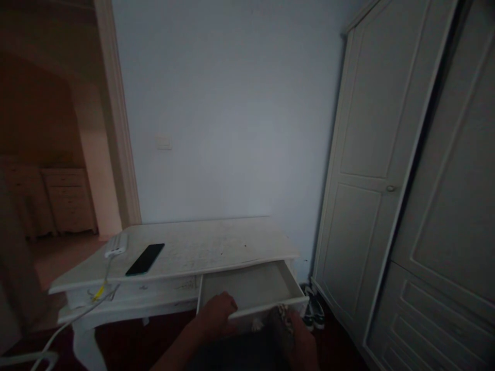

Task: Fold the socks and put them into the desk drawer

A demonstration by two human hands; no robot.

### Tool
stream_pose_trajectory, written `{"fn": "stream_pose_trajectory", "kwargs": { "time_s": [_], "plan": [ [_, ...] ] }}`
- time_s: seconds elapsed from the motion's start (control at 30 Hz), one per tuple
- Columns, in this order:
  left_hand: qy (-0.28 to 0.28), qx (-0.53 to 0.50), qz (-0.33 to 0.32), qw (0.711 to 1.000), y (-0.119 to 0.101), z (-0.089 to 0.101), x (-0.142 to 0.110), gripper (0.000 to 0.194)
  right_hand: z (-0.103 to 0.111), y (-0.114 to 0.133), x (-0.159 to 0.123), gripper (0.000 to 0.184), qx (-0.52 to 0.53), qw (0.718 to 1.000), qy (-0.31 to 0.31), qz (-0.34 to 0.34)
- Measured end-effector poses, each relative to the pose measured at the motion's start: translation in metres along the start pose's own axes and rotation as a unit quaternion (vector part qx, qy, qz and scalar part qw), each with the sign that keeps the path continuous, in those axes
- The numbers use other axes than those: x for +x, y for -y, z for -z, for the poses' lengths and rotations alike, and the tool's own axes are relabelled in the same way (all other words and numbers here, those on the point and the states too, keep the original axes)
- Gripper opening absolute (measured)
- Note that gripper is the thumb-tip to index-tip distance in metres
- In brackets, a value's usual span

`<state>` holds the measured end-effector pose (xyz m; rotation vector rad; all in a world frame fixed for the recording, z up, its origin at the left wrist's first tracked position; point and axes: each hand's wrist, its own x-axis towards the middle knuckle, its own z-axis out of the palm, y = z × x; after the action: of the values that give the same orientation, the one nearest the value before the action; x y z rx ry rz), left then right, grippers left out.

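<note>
A white desk (pixel 216 242) stands against the wall with its right-hand drawer (pixel 247 288) pulled open; what shows of the inside looks bare. My left hand (pixel 214 314) is at the drawer's front edge, its fingers curled over the rim. My right hand (pixel 299 335) is lower, just below the drawer's front right corner. It is dark and its fingers are not clear.
A black phone (pixel 145 259) and a white power strip (pixel 116 246) with a trailing cable lie on the desk's left end. A tall white wardrobe (pixel 386 180) fills the right side, with shoes (pixel 314 309) on the floor by it. A doorway (pixel 58 154) opens at the left.
</note>
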<state>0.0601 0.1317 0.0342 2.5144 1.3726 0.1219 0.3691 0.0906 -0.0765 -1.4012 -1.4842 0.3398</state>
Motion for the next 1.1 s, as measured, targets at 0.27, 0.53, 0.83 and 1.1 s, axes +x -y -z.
{"fn": "stream_pose_trajectory", "kwargs": {
  "time_s": [0.27,0.53,0.83,1.1],
  "plan": [
    [0.005,0.001,0.018,1.000,-0.005,0.000,0.002,0.048,-0.005,0.026,0.004,0.055,-0.001,0.975,-0.142,-0.168],
    [0.014,0.022,0.021,0.999,-0.008,0.003,0.000,0.040,-0.005,0.043,0.002,0.042,0.023,0.999,-0.022,-0.034],
    [0.020,0.008,0.012,1.000,-0.002,-0.001,0.002,0.043,0.043,0.037,0.034,0.054,-0.074,0.973,-0.155,-0.155],
    [0.008,0.011,0.023,1.000,-0.004,-0.005,0.004,0.038,-0.053,0.079,-0.002,0.012,-0.049,0.979,-0.018,0.198]
  ]
}}
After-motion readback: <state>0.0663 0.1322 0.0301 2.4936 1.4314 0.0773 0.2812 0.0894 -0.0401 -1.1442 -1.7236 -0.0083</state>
